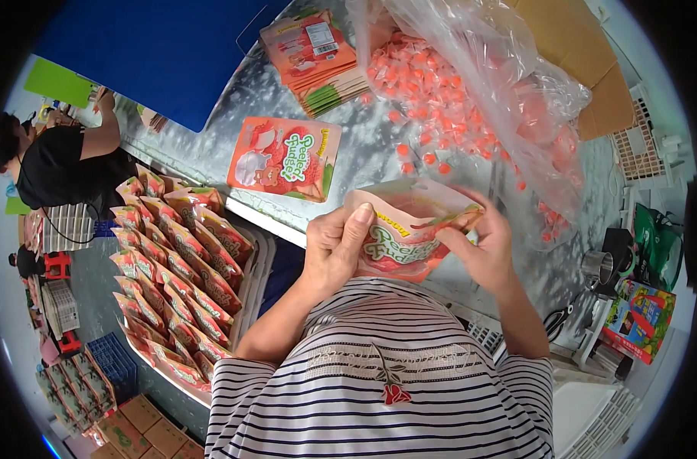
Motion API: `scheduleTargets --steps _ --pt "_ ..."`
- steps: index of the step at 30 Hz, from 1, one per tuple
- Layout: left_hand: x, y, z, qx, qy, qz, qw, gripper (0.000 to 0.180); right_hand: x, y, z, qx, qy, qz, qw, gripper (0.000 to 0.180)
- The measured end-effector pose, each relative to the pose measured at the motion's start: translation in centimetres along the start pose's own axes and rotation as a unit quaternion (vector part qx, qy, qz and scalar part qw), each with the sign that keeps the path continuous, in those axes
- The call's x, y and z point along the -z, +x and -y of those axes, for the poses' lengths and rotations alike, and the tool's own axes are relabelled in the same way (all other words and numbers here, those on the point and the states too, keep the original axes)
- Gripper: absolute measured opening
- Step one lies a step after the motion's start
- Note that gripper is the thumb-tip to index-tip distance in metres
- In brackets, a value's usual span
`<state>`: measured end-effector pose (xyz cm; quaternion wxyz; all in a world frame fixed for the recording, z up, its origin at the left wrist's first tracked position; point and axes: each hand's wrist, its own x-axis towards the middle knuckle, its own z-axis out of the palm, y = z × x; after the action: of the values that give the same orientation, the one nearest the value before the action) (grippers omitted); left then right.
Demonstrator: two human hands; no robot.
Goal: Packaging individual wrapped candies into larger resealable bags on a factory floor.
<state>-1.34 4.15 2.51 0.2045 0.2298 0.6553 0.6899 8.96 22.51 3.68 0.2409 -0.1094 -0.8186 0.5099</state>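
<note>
Pouch (406, 229) interior, contents hidden

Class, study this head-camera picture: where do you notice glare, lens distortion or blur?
Head view: glare streaks the clear plastic bag and the shiny metal table; the fisheye bends the table edge and blackens the corners; the pouch between the left hand and right hand is sharp, the rim slightly soft.

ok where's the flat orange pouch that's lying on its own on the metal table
In the head view the flat orange pouch lies left of centre on the metal table, between the stack of pouches and the person's left hand.
</note>
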Motion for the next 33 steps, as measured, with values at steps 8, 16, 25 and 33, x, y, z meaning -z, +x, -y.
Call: scheduleTargets --steps 8,16,25,33 --pt "-0.4 0.3 1.2 0.013 0.037 -0.055 0.998 0.035 -1.4 -1.3 -1.9 -0.046 0.088 -0.012 0.995 0.011" --pt "0.0 0.5 2.5 0.101 -0.132 -0.058 0.984 0.037 -1.7 -0.7 -3.9 -0.117 0.159 -0.001 0.980 0.014" --pt "0.2 -0.3 3.2 0.155 -0.130 -0.034 0.979 0.030 -1.7 0.0 -2.0 -0.196 0.306 0.134 0.922 0.024" --pt "0.2 0.2 2.9 0.151 -0.108 0.016 0.982 0.014 -3.0 -0.3 -1.9 -0.189 0.246 0.083 0.947 0.020"
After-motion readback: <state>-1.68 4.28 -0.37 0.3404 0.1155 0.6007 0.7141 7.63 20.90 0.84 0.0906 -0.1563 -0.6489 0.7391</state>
